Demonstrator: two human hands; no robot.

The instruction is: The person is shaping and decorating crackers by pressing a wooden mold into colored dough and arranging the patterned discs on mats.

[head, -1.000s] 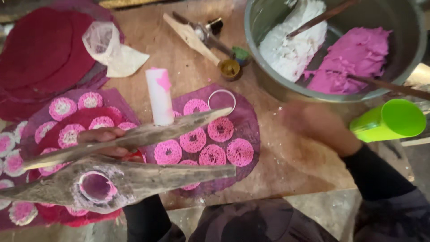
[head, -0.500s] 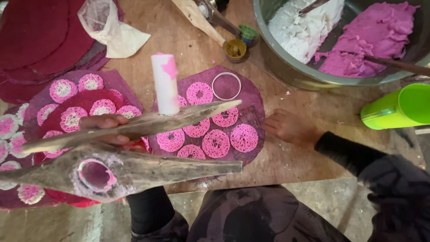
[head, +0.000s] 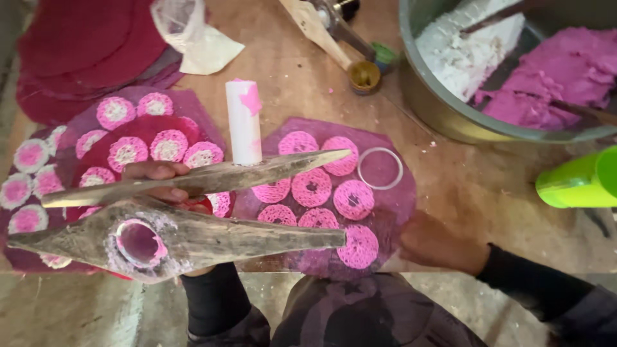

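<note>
My left hand (head: 168, 186) is clamped around a wooden press tool (head: 186, 225), 2 long pointed arms with a round pink-stained hole in the lower one, held level just above the counter (head: 289, 71). Fingers curl over the upper arm; the wrist and dark sleeve show below the lower one. My right hand (head: 440, 243) rests flat and loose, holding nothing, on the right edge of a purple round sheet (head: 398, 199) at the near rim of the counter. That sheet carries 8 pink lacy coils (head: 312, 187) that I can count, some partly hidden by the tool, and a clear plastic ring (head: 380, 168) lying on its upper right part. A white cylinder (head: 244, 122) smeared with pink stands upright at the sheet's top left edge, just behind the tool's upper arm. To the left, under my left hand, a red sheet (head: 138, 125) on another purple one holds pink-and-white coils. Farther back left lies a stack of dark red sheets (head: 77, 51) with a crumpled clear plastic bag (head: 193, 32) beside it. At the top right a metal basin (head: 437, 109) holds white dough (head: 466, 48) and pink dough (head: 559, 77), with sticks resting in it. A green cup (head: 578, 180) lies on its side near the basin. A small brass-coloured cap (head: 364, 76) and a wooden handle (head: 315, 29) sit just left of the basin.
</note>
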